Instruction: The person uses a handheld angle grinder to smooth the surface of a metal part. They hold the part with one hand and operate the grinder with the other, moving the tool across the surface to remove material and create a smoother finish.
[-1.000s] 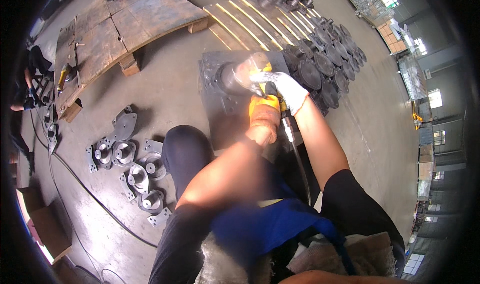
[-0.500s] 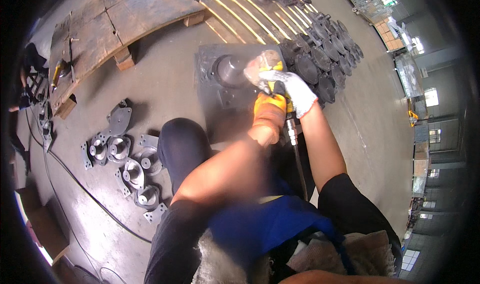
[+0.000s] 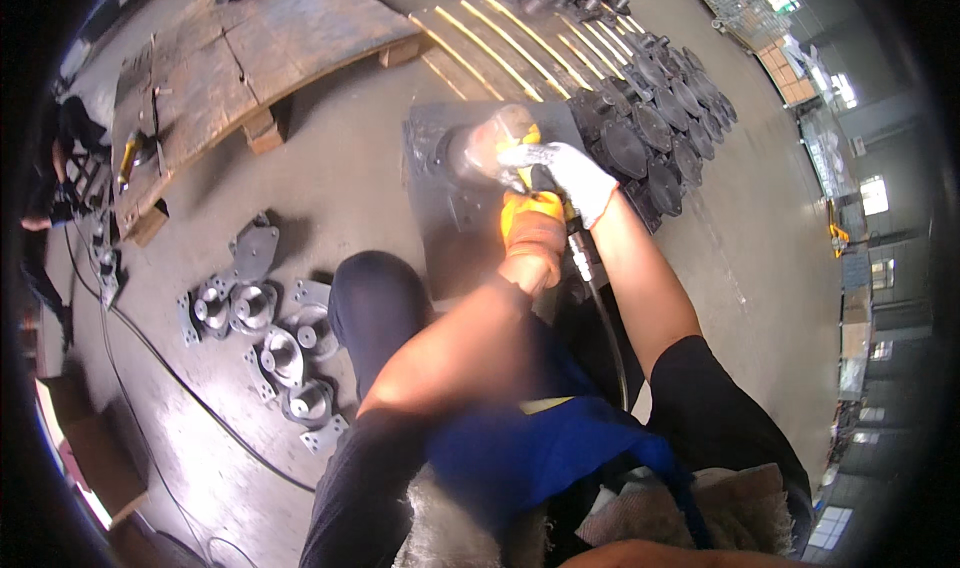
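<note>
My left hand (image 3: 535, 226), in an orange glove, is wrapped around the handle of a yellow air sander (image 3: 526, 178). My right hand (image 3: 578, 176), in a white glove, closes over the sander's body from the right. The sander's blurred round disc (image 3: 500, 133) lies over the right side of a dark metal part with a raised round boss (image 3: 456, 156). That part rests on a dark block-like stand (image 3: 455, 258) in front of my knees. From the sander's metal fitting a hose (image 3: 612, 333) runs down between my legs. Disc and gloves hide where disc and metal meet.
Several flanged metal parts (image 3: 281, 356) lie on the floor at left. Dark castings (image 3: 660, 118) are stacked at right, by pale strips (image 3: 515, 48). A wooden platform (image 3: 290, 43) stands far left, another person (image 3: 60, 178) beyond it. A black hose (image 3: 205, 400) crosses the floor.
Both hands and the sander have shifted left, so the disc now covers more of the boss. My view has also moved slightly. Both hands keep their grip.
</note>
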